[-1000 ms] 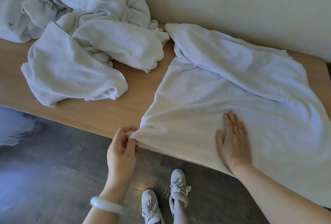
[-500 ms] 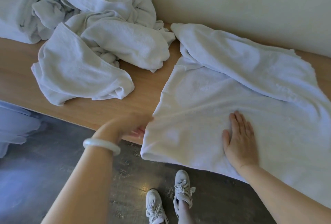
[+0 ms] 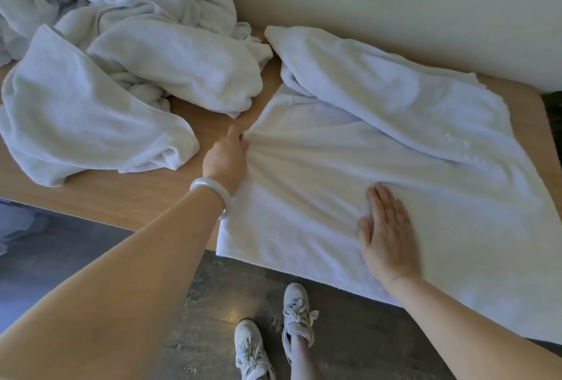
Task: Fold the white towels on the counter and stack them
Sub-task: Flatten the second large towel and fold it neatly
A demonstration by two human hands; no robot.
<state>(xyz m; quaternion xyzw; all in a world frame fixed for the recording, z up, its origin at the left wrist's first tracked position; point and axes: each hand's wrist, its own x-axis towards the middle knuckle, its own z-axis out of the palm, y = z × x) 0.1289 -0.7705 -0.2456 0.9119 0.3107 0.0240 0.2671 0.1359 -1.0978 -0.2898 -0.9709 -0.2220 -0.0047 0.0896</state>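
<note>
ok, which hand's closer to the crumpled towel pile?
Left. The left hand grips the left edge of the spread towel, a strip of counter away from the crumpled towel pile. The right hand presses flat mid-towel, farther right.

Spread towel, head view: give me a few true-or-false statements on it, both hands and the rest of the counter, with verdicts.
1. The right hand lies flat, fingers straight, on the spread towel. True.
2. The left hand holds the towel's near corner out past the counter edge. False: it grips bunched cloth at the towel's left edge, over the counter.
3. The towel's far part lies bunched over itself beside the wall. True.
4. A neat stack of folded towels stands at the left. False: the pile of towels there is crumpled and unfolded.
5. A white bangle sits on the left wrist. True.
</note>
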